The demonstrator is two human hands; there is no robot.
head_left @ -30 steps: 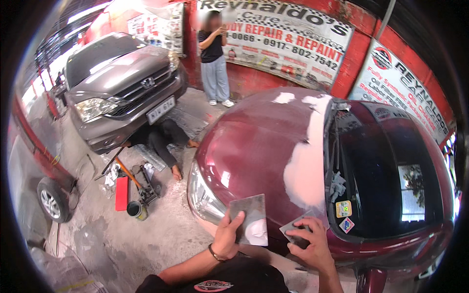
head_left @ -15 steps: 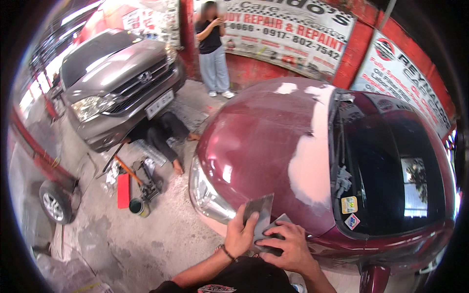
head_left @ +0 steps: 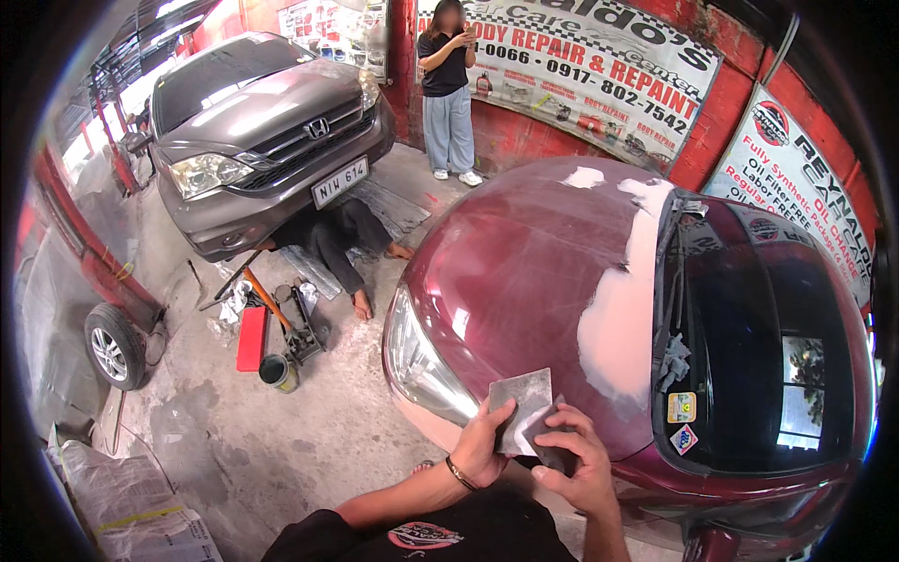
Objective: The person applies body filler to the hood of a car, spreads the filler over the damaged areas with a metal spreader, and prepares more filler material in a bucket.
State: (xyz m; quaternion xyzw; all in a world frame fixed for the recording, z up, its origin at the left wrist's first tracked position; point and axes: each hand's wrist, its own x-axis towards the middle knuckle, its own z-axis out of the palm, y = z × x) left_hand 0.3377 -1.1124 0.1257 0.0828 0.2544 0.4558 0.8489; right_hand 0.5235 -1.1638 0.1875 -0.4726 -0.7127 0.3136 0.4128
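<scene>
My left hand (head_left: pixel 476 453) is closed on a grey rectangular sheet of sandpaper (head_left: pixel 523 395), thumb across its face, with a dark bracelet on the wrist. Close beside it, my right hand (head_left: pixel 585 459) has its fingers bent around a darker grey piece (head_left: pixel 554 453) that looks like sandpaper too; its far side is hidden by the fingers. Both hands are above the near edge of a maroon car's hood (head_left: pixel 496 272). Pale pink filler (head_left: pixel 613 342) covers a long patch of the hood by the windshield.
A grey-brown car (head_left: pixel 281 140) stands at the far left, with a person's legs (head_left: pixel 328 248) sticking out from under it. Nearby are a floor jack (head_left: pixel 302 342), a red box (head_left: pixel 251 339), a bucket (head_left: pixel 278 373) and a wheel (head_left: pixel 114 347). Another person (head_left: pixel 448 94) stands by the wall.
The view has shifted, so the scene sits farther right. The sheet in my left hand has tilted and its face looks lighter. My right hand's fingers have lifted and spread somewhat.
</scene>
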